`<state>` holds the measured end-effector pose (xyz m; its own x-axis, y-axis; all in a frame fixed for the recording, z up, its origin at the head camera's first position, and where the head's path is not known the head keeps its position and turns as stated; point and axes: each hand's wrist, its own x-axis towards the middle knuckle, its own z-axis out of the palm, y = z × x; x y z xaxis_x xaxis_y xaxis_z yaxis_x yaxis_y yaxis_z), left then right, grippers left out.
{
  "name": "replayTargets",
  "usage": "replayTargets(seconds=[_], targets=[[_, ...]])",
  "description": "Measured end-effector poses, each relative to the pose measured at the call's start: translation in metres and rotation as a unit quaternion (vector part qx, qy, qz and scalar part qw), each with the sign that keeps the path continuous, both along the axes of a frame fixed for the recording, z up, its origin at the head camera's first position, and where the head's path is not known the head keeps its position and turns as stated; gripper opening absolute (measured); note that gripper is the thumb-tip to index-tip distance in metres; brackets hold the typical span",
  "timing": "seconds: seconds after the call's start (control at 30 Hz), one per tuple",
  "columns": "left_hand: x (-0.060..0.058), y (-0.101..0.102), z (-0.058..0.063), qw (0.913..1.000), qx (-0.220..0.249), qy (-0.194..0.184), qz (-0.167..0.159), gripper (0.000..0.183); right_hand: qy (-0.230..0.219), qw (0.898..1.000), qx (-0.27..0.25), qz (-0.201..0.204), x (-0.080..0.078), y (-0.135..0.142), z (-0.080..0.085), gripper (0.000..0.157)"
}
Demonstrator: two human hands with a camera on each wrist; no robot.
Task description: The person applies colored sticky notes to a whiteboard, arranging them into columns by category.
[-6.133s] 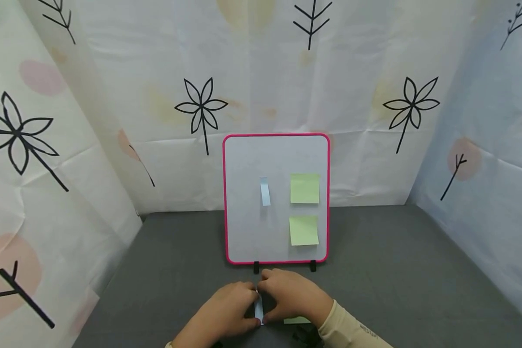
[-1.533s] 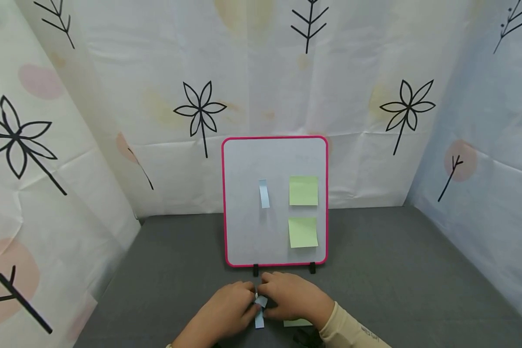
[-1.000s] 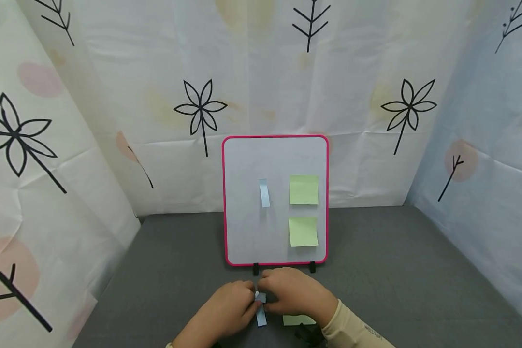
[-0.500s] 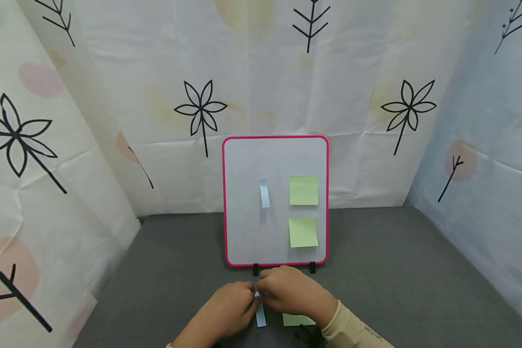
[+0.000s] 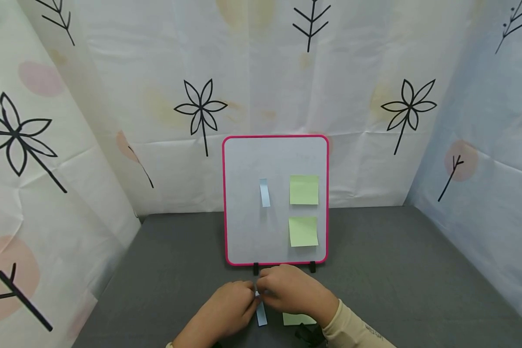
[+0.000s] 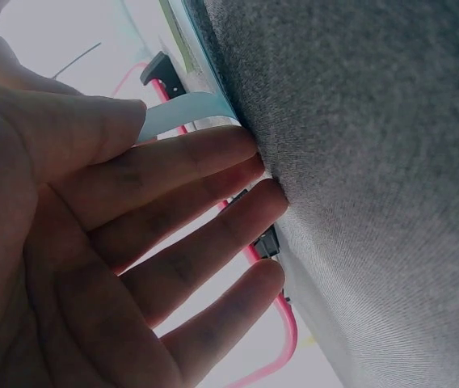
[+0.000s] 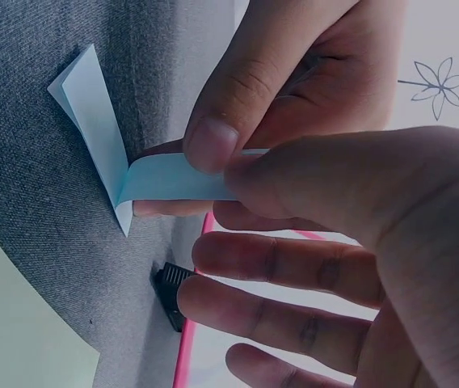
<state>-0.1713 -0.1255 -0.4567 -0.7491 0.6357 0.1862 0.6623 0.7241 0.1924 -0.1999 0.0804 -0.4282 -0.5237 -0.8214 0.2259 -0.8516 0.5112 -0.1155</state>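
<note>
Over the grey tabletop, both hands meet at a narrow light-blue paper strip. In the right wrist view a raised blue strip curves up from the end of a lower blue piece on the cloth; the far end of that piece looks layered. My left hand pinches the raised strip between thumb and index finger, its other fingers extended. My right hand pinches it close by, thumb tip beside the left thumb. Fingers partly hide the strip in the head view.
A whiteboard with a pink rim stands on black feet behind the hands. It carries one blue strip and two green sticky notes. Another green note lies by the right wrist, near a dark object.
Earlier the blue strip lay long between the hands; later a short flap stood across it. The flap is now gripped by the fingertips, and my right hand has shifted slightly away from me.
</note>
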Motion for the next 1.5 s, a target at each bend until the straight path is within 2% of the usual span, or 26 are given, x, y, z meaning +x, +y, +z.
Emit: replayTargets(seconds=[0.17,0.47,0.7,0.87,0.97,1.13,1.5], targets=[[-0.001,-0.001,0.000,1.0000,0.001,-0.002,-0.003,0.037,-0.007,1.000,0.004,0.001,-0.002,0.000,0.001,0.016],[0.000,-0.005,0.003,0.9998,-0.008,0.001,-0.020,0.033,-0.066,0.998,-0.003,-0.013,-0.009,0.003,0.000,0.018],[0.004,-0.005,0.009,0.9996,-0.023,0.009,-0.016,0.036,-0.070,0.997,-0.005,-0.023,-0.014,0.005,-0.006,0.021],[0.010,0.000,0.014,0.9984,-0.010,0.028,-0.047,0.034,-0.078,0.997,-0.005,-0.027,-0.018,0.008,-0.009,0.020],[0.014,0.004,0.017,0.9980,-0.012,0.012,-0.061,0.035,-0.081,0.996,-0.006,-0.027,-0.020,0.009,-0.010,0.021],[0.018,0.009,0.020,0.9982,-0.020,-0.004,-0.056,0.041,-0.083,0.996,-0.011,-0.023,-0.022,0.010,-0.013,0.021],[0.023,0.017,0.017,0.9965,-0.016,0.003,-0.082,0.040,-0.092,0.995,-0.019,-0.024,-0.022,0.012,-0.014,0.029]])
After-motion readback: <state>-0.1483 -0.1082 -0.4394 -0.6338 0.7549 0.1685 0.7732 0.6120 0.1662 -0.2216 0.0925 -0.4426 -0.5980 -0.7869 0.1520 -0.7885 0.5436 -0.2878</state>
